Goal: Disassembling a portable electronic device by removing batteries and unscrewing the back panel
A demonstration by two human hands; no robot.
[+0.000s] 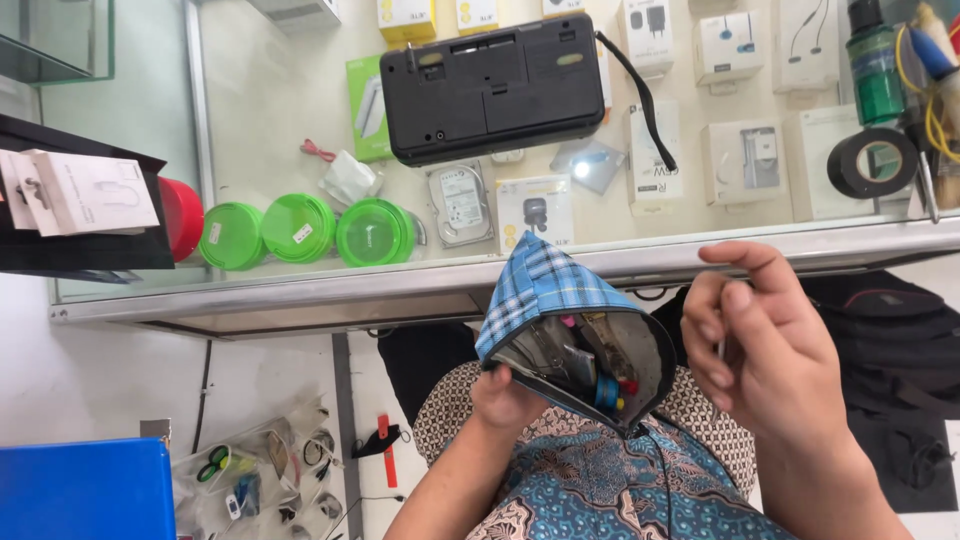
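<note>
A blue-and-white checked fabric pouch [560, 320] with a dark lining sits low in the middle of the view, over the person's lap and just below the edge of the glass display counter [300, 290], its zip mouth gaping open to show a jumble of small tools with blue and red handles. The left hand [505, 400] clasps the pouch from beneath at its lower left rim, holding it up. The right hand [765, 345] hovers just to the right of the pouch, apart from it, fingers curled with thumb and forefinger pinching a thin pale object too small to identify. On the counter above lie a black rectangular radio [495, 90] with a strap, three green round lidded tubs [300, 230] and a roll of black tape [872, 162]
</note>
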